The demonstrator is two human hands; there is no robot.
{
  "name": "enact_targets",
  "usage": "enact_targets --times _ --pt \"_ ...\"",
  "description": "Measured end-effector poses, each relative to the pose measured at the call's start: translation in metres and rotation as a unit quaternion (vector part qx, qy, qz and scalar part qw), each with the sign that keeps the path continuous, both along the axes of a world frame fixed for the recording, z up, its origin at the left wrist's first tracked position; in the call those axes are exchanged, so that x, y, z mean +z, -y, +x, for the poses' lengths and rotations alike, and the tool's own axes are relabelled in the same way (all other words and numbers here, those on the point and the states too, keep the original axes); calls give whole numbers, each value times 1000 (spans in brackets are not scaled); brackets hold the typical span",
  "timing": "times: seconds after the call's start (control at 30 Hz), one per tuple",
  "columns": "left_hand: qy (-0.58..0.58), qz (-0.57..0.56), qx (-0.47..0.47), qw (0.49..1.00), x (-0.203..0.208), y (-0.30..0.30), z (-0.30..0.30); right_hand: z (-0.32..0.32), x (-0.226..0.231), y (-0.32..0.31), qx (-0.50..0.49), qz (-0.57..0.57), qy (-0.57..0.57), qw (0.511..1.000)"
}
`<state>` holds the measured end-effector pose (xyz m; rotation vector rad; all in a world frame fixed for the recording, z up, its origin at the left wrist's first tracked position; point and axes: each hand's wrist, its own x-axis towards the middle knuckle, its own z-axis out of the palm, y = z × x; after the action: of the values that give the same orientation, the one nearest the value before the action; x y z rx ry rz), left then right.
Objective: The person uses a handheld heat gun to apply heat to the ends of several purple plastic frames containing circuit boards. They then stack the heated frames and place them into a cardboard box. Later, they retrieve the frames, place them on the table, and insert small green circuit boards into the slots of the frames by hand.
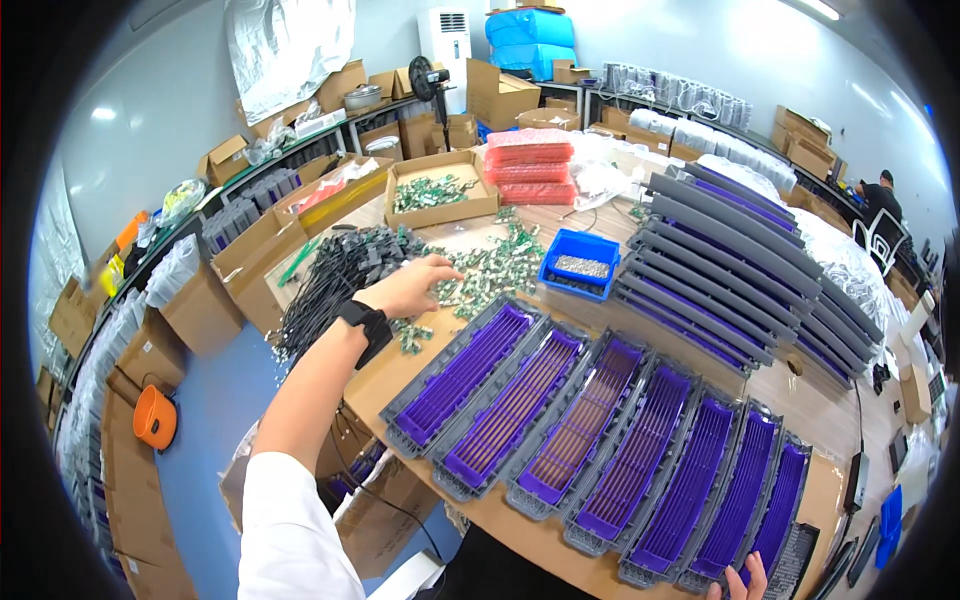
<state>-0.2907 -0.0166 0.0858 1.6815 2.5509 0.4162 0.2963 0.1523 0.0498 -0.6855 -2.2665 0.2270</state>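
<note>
My left hand (405, 287), with a black band on its wrist, reaches over the near-left edge of a loose pile of small green-and-white circuit boards (500, 262). Its fingers are bent but apart, and I see nothing held in them. Beside it on the left lies a heap of black cables with dark block-shaped ends (345, 268). Down at the lower right, my right hand (746, 582) shows only in part, fingers spread at the near end of a grey-framed purple slatted grille (783, 495). That grille is the rightmost in a row of several similar grilles (585, 428) lying side by side.
A blue bin (580, 264) of small metal parts stands behind the row. Curved grey panels (710, 265) are stacked at the right. Farther back are a cardboard tray (440, 208) of circuit boards and red packets (530, 168). An orange bucket (155, 418) is on the floor.
</note>
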Motion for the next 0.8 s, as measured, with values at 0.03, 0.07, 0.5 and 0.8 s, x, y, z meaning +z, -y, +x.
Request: enact_targets --times 0.03,0.07,0.5,0.8 --pt "7 -17 -15 1000 -6 -9 -8 2 0 -1 -7 -2 2 1000" --pt "13 -33 -30 999 -15 -17 -18 3 0 -1 -14 1 5 1000" --pt "52 -55 -56 996 -32 -45 -45 1 -1 -8 -44 -3 14 999" --pt "19 4 -23 1000 -39 -39 -47 -6 -3 -6 -22 -4 -2 1000"
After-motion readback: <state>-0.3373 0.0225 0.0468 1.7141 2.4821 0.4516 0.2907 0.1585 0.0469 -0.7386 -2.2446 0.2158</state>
